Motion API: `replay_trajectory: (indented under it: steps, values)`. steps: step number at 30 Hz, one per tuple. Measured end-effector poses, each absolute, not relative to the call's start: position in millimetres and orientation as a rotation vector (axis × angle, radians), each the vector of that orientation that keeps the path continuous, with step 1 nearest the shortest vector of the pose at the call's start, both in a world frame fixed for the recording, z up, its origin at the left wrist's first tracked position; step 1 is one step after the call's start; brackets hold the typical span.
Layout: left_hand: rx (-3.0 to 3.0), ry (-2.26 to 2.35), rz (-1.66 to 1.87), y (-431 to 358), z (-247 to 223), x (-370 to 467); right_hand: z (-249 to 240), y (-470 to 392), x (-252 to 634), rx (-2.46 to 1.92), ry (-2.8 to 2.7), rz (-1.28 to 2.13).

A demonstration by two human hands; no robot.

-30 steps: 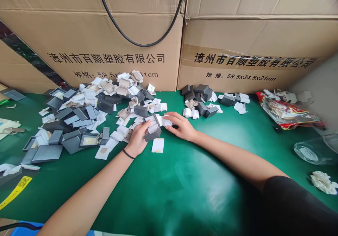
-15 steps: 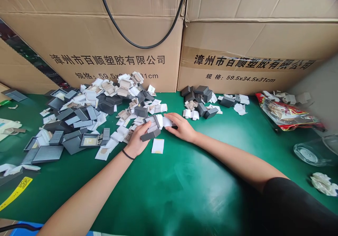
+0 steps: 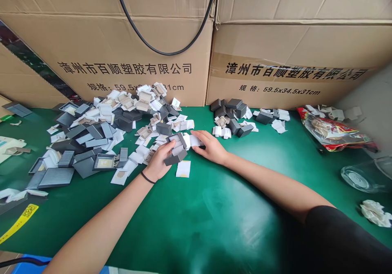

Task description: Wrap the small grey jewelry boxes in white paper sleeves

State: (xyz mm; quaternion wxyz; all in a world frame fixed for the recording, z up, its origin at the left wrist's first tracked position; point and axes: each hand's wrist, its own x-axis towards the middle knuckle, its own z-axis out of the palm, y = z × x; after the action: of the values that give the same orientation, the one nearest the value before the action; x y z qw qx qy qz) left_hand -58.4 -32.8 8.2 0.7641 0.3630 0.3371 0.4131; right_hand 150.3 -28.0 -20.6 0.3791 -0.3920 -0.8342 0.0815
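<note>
My left hand (image 3: 159,161) is closed around a small dark grey box (image 3: 175,159) whose lid stands open. White lining shows at the box's right side. Just right of it, my right hand (image 3: 211,148) pinches a white paper insert (image 3: 196,141) between thumb and fingers; whether the insert is still joined to the box I cannot tell. Below the hands, a loose white paper piece (image 3: 183,169) lies on the green table. To the left spreads a heap of grey boxes (image 3: 56,178) and white inserts (image 3: 119,177), some boxes lying open.
Large cardboard cartons (image 3: 134,41) line the back, with a black cable (image 3: 167,54) hanging before them. A smaller pile of grey boxes (image 3: 234,104) sits back right. Further right are a red snack bag (image 3: 333,133), a clear cup (image 3: 358,179) and crumpled tissue (image 3: 376,213).
Both hands stay almost in place. The box in my left hand has tilted very slightly; the white insert remains between my right fingers.
</note>
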Motion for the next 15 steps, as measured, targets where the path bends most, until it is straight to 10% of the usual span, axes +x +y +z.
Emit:
replay_trajectory:
  steps: [15]
  values:
    - [0.819,0.848,0.9,-38.0,17.7,-51.7,-16.5,-29.8,149.5,-1.006,-2.16,0.208]
